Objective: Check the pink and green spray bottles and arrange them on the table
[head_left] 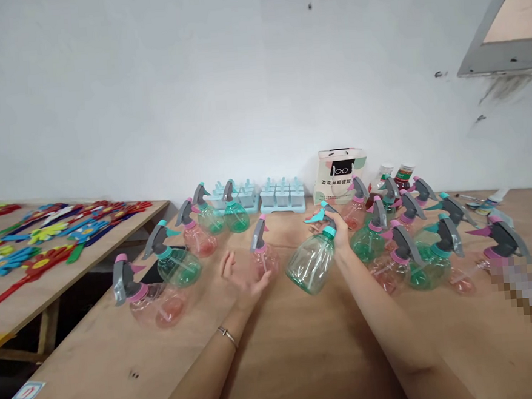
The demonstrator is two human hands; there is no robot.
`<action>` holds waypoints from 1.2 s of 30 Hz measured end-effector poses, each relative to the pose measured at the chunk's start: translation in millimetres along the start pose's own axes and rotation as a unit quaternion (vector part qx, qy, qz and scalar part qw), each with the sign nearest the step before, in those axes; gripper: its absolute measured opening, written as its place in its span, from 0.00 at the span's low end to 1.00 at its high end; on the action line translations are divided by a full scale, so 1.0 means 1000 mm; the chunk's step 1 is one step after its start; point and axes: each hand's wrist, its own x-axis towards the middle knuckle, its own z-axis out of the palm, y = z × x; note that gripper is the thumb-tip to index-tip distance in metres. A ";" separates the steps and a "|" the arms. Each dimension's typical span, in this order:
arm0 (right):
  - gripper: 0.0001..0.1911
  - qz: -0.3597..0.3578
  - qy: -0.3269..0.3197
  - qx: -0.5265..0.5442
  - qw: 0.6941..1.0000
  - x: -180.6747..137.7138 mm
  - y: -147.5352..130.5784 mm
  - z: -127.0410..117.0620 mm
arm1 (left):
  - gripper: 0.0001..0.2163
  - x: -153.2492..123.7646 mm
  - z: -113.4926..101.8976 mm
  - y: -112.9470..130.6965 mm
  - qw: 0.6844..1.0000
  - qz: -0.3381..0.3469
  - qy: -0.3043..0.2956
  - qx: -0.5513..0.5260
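Note:
My right hand [336, 231] is closed round the neck of a clear green spray bottle [311, 263] with a teal cap and grey trigger, holding it tilted above the wooden table [303, 343]. My left hand [241, 277] is open, palm up, fingers spread, right beside a small pink spray bottle [263, 254] standing upright; whether it touches the bottle I cannot tell. A thin bracelet sits on my left wrist.
Pink and green spray bottles [170, 261] stand at the left, and several more [415, 244] crowd the right. Light blue ice-pop moulds [284, 195] and a small paper bag [340, 176] stand by the wall. A second table [48, 281] at left holds coloured foam flowers.

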 end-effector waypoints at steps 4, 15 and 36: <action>0.14 -0.018 -0.006 0.007 1.000 -0.004 0.001 0.004 | 0.33 -0.016 -0.005 0.023 0.987 -0.038 -0.079 -0.133; 0.16 -0.056 -0.037 0.037 0.997 -0.019 -0.003 0.009 | 0.35 -0.008 -0.003 0.086 0.737 -0.395 -0.428 -0.343; 0.15 -0.043 -0.047 0.006 0.998 -0.022 0.027 0.007 | 0.36 -0.029 0.000 0.077 0.828 -0.346 -0.349 -0.268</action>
